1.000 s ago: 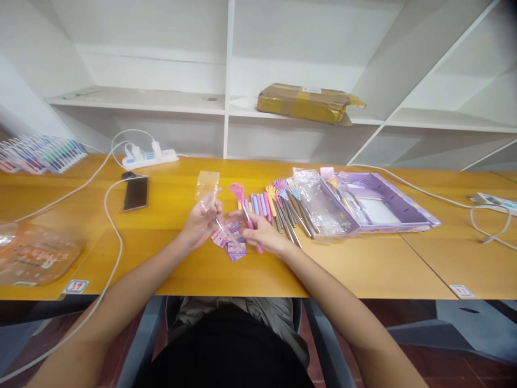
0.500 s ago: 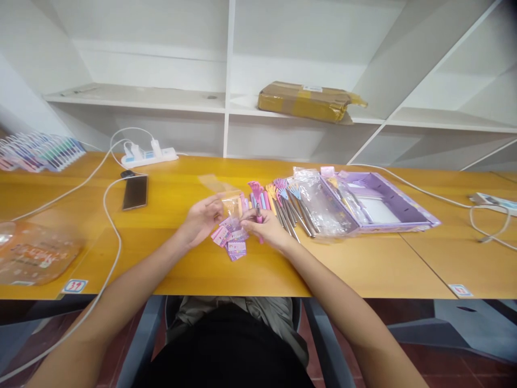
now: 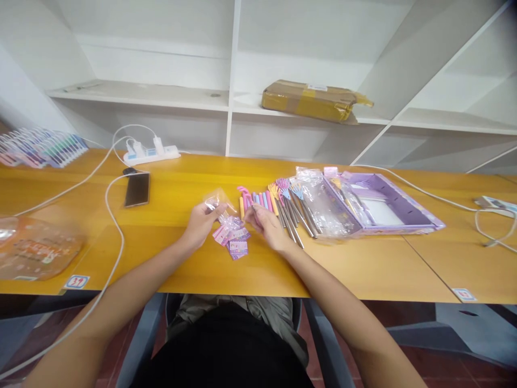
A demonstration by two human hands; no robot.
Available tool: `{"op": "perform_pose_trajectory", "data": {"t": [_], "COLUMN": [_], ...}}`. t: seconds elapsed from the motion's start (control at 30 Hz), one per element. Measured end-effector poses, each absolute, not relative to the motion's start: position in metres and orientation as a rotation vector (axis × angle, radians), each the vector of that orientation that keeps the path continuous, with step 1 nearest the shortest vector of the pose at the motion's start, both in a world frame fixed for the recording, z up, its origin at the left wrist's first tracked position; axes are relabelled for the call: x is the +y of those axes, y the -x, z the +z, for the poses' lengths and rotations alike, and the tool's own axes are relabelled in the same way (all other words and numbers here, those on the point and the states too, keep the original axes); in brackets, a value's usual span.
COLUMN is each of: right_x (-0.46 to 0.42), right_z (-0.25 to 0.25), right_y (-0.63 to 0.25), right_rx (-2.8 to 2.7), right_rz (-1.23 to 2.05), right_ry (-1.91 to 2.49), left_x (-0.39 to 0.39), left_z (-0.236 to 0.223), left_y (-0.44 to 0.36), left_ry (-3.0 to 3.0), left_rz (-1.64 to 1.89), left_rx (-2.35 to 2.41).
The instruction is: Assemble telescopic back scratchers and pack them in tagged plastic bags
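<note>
My left hand is closed on a clear plastic bag, pinched between thumb and fingers. In my closed right hand is a pink back scratcher, its claw-shaped head leaning left toward the bag and its lower part hidden by the fingers. Small purple and pink printed cards lie in a loose pile on the table below and between both hands. Just beyond my right hand is a row of coloured handles. To its right, several back scratchers with metal rods and yellow, purple and blue heads lie side by side.
A purple box stands at right, with clear plastic wrapping at its left side. At left are a phone, a power strip, white cables and an orange plastic bag. A taped carton sits on the shelf behind.
The pink back scratcher has tipped from upright to leaning left in my right hand. My left hand now grips the clear bag lower and more firmly, and the bag's end has swung.
</note>
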State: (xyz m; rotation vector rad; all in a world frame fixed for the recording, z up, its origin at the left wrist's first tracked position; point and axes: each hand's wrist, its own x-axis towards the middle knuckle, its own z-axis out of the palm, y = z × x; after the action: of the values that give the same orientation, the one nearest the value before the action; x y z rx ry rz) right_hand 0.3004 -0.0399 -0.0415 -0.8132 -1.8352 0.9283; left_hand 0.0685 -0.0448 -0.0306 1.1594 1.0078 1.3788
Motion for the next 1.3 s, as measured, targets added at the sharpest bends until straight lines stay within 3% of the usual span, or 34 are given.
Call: {"op": "perform_pose_trajectory", "data": {"t": [0.2,0.37,1.07,1.3], "right_x": [-0.039,-0.035,-0.036,-0.035], "right_z": [-0.032,-0.036,-0.037,-0.030], "right_y": [-0.309,-0.309,-0.309,-0.311], "right_rx": [-2.157,-2.211,-2.220,-2.206], "right_rz": [0.552,0.426,0.464,0.616], "right_ry": [0.834,0.906,0.917,1.062], "left_x": [-0.039,-0.037,-0.046,-0.029], "left_z": [-0.020,-0.014,-0.037,-0.013], "left_y": [-0.062,-0.059,-0.075,-0.052], "left_ry": [-0.960,-0.813,-1.012,-0.919], "left_rz": [1.556,1.553,1.235,1.561], "left_rx": [0.988,0.926,0.870,0.862]}}
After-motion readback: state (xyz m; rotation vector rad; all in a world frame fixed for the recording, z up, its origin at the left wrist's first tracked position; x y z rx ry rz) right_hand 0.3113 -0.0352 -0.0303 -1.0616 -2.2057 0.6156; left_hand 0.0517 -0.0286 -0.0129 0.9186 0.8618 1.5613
